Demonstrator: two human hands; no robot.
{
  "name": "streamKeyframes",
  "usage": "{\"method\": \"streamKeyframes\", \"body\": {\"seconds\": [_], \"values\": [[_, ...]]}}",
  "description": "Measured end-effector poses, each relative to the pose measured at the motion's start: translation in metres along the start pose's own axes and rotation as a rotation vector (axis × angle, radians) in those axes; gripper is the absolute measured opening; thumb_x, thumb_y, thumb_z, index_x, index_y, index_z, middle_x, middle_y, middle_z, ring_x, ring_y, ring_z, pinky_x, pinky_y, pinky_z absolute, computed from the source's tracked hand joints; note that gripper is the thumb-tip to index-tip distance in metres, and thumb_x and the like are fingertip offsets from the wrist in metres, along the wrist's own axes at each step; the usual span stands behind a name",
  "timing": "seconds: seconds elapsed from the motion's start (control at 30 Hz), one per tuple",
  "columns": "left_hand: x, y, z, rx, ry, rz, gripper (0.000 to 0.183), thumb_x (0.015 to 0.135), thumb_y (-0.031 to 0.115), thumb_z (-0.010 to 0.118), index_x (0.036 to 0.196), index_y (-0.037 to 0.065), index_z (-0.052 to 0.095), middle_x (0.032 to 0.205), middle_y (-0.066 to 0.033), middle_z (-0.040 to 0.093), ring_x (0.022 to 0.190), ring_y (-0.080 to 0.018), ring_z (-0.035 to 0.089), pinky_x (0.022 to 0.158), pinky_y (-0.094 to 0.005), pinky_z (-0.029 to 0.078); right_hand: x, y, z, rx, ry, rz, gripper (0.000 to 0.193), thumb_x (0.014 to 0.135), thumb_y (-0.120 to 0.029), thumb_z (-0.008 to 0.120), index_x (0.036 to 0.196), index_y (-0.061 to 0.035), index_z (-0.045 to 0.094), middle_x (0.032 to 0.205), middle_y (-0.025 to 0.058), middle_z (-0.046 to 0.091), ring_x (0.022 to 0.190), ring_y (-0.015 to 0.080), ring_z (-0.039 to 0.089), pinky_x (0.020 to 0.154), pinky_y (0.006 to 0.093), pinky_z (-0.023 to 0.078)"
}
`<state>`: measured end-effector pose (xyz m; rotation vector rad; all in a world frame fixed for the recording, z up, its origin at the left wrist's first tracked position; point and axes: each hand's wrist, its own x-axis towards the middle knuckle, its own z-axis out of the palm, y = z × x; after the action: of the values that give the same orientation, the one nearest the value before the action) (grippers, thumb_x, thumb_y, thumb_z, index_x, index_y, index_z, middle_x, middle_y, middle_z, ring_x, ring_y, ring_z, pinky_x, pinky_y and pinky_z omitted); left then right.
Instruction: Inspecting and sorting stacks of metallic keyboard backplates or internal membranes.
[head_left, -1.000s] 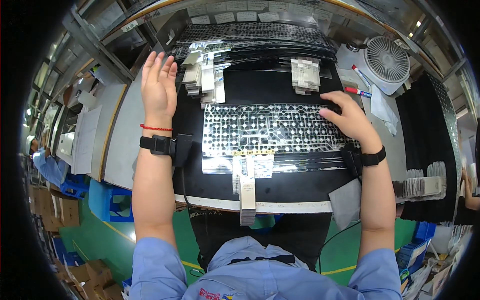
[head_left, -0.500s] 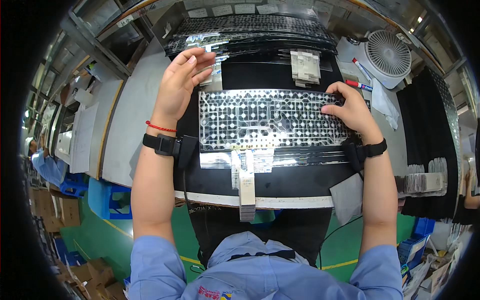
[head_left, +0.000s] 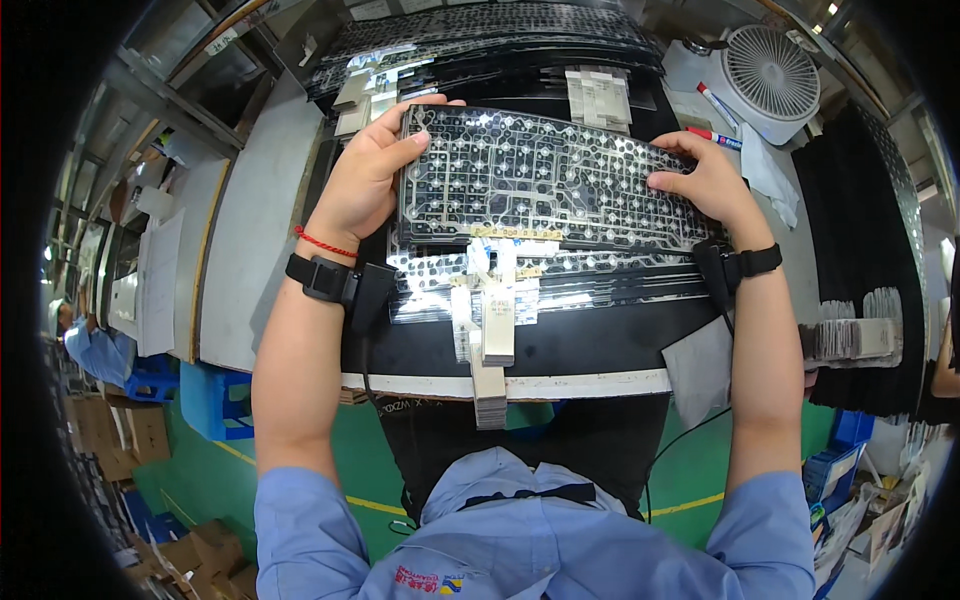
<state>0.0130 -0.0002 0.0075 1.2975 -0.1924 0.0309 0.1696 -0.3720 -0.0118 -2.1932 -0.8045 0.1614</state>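
Note:
A stack of dark keyboard membrane sheets (head_left: 540, 175), covered with pale dots and fine circuit lines, is raised and slightly tilted above the table. My left hand (head_left: 372, 170) grips its left edge, thumb on top and fingers behind. At the right edge my right hand (head_left: 708, 185) pinches it between thumb and fingers. From the sheets' near edge hang pale flat tails (head_left: 498, 320) in a bundle. Beneath lie further membrane sheets (head_left: 600, 290), partly covered, with their own tails (head_left: 488, 395) hanging over the table's front edge.
More membrane sheets (head_left: 480, 35) are piled at the back, with tail bundles (head_left: 600, 100) toward me. A white fan (head_left: 770, 80), marker pens (head_left: 715, 138) and a white cloth (head_left: 768, 185) stand or lie at right. Black sheets (head_left: 850, 240) lie beyond. A grey cloth (head_left: 697, 375) hangs over the front edge.
My left hand came down from above the sheets and took hold of their left edge. The upper membrane stack has lifted and moved away from me, uncovering sheets beneath. My right hand keeps its grip.

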Motion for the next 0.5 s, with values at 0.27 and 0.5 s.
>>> {"method": "streamKeyframes", "body": {"seconds": [0.27,0.5], "values": [[0.001,-0.008,-0.003,0.026,0.098,-0.057,0.036,0.101,0.005,0.054,0.137,0.002,0.050,0.108,-0.0066,0.070,0.094,-0.0112,0.068,0.081,-0.0261,0.058,-0.001,-0.005,-0.001,0.035,-0.020,0.031,0.045,0.075,-0.014,0.084,0.115,0.0007,0.067,0.104,0.0079,0.070,0.096,0.0167,0.063,0.089,0.0308,0.048],[0.003,-0.017,-0.008,-0.045,0.154,-0.023,0.033,0.102,0.012,0.056,0.134,0.003,0.052,0.111,-0.0072,0.070,0.093,-0.0116,0.068,0.081,-0.0265,0.058,-0.002,-0.010,-0.001,0.090,-0.034,0.037,0.041,0.079,-0.004,0.078,0.118,-0.0004,0.066,0.107,0.0066,0.070,0.099,0.0157,0.063,0.092,0.0295,0.048]]}}
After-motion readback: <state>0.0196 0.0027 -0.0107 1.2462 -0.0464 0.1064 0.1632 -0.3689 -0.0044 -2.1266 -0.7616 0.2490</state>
